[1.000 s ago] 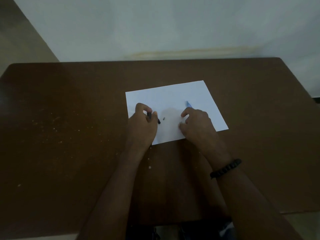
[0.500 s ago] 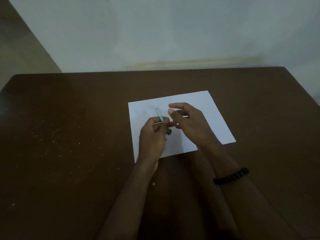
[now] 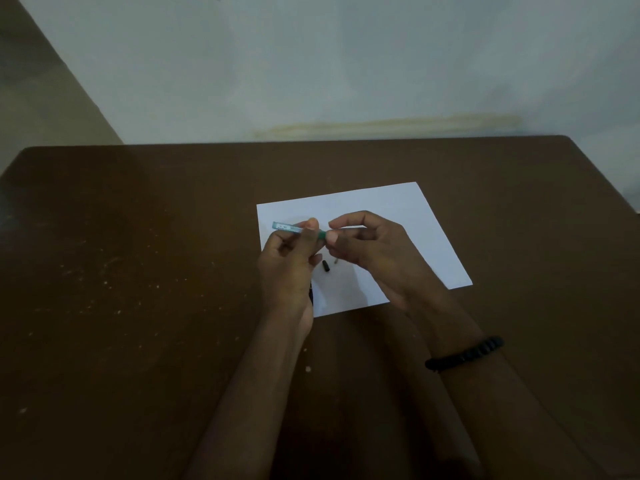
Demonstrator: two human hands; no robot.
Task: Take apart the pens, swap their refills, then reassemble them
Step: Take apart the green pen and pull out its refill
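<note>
A: Where's the pen?

B: The blue-green pen is held level above the white sheet of paper, lifted off it; its pale blue end sticks out to the left, and its darker green end points right, toward the other hand

A: Who's got it?

B: The left hand is closed around the middle of the barrel, thumb and fingertips pinching it; the right hand meets it at the green end, thumb and forefinger narrowed to a pinch there; the light is too dim to tell whether they grip the tip itself or something thin coming out of it

A: Anything lying loose?

B: A small black pen piece lies on the paper just below the two hands, and a tiny pale piece sits just beside it to the right; a dark sliver shows at the paper's edge by the left wrist, mostly hidden, so I can't say what it is

A: And around that?

B: The paper lies slightly skewed on a dark brown worktop with pale specks scattered on its left part; a black beaded bracelet circles the right wrist; a pale wall rises behind the far edge
</note>
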